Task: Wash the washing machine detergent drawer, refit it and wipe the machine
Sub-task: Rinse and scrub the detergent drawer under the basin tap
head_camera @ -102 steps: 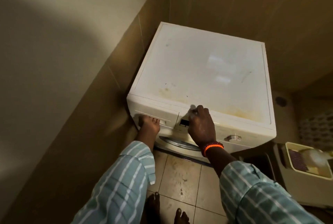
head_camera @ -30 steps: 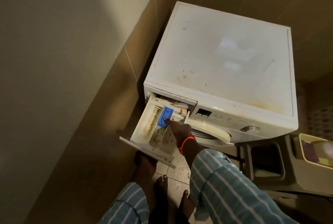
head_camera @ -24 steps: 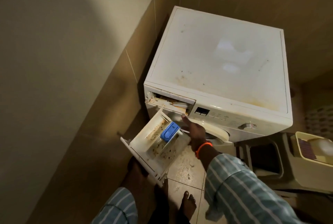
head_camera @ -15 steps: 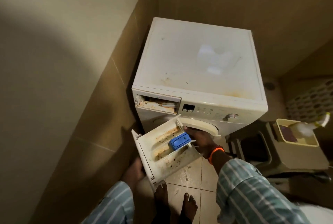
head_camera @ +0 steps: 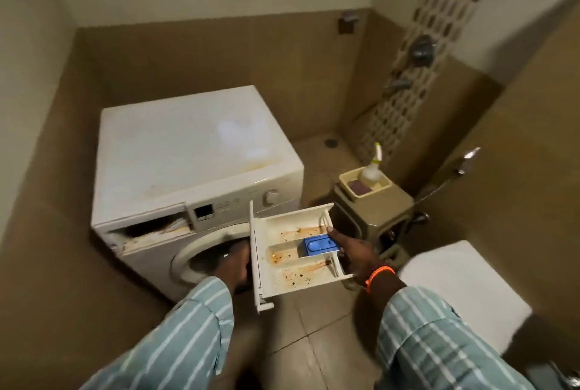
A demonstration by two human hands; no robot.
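Note:
The white detergent drawer (head_camera: 293,267) is out of the machine and held level in front of me, stained brown inside, with a blue insert (head_camera: 320,245) in its middle channel. My left hand (head_camera: 233,265) grips its front panel from the left, partly hidden behind it. My right hand (head_camera: 354,253) holds its rear end, an orange band on the wrist. The white front-loading washing machine (head_camera: 191,151) stands at the left against the tiled wall, its top stained, its drawer slot (head_camera: 153,229) open and dirty.
A beige stool (head_camera: 373,210) right of the machine carries a tub (head_camera: 346,181) with a spray bottle (head_camera: 372,170) and a dark sponge. A white toilet lid (head_camera: 464,289) sits at the right. Taps (head_camera: 422,47) are on the patterned wall strip. A floor drain (head_camera: 330,142) lies behind.
The drawer has come fully out of its slot and swung right, away from the machine, carried in both hands. My view has turned right, showing the stool, toilet and taps.

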